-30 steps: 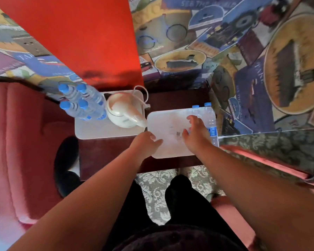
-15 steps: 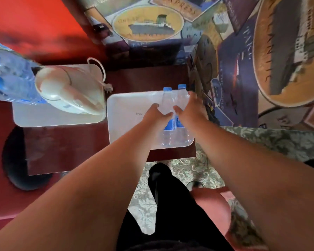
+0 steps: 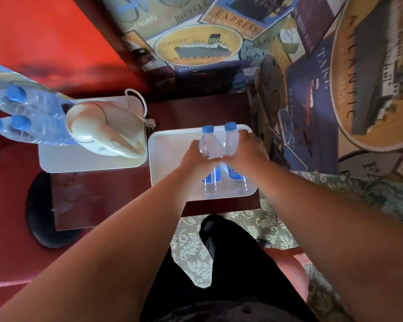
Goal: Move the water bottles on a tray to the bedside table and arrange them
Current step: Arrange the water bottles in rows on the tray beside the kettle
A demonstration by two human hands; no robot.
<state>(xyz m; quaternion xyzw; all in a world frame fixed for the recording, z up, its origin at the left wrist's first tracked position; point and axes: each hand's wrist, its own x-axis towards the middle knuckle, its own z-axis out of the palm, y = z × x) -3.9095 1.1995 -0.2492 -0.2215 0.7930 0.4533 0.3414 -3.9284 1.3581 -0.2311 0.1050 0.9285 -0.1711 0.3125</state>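
Two clear water bottles with blue caps and blue labels stand side by side on a white tray [image 3: 168, 154] at the right end of the dark red bedside table [image 3: 196, 110]. My left hand [image 3: 197, 159] is wrapped around the left bottle [image 3: 208, 145]. My right hand [image 3: 244, 151] grips the right bottle [image 3: 230, 138]. Both bottles stand upright near the tray's right side. Several more blue-capped bottles [image 3: 26, 119] stand on a second white tray [image 3: 84, 161] at the left.
A cream electric kettle [image 3: 102, 131] with its cord sits on the left tray beside the bottles. A red wall stands behind, and a poster-patterned wall runs along the right. Patterned carpet and my dark trousers lie below the table's front edge.
My hands left the tray's surface and front edge and closed around the two bottles. The camera moved closer and shifted right, pushing the left tray toward the frame's edge.
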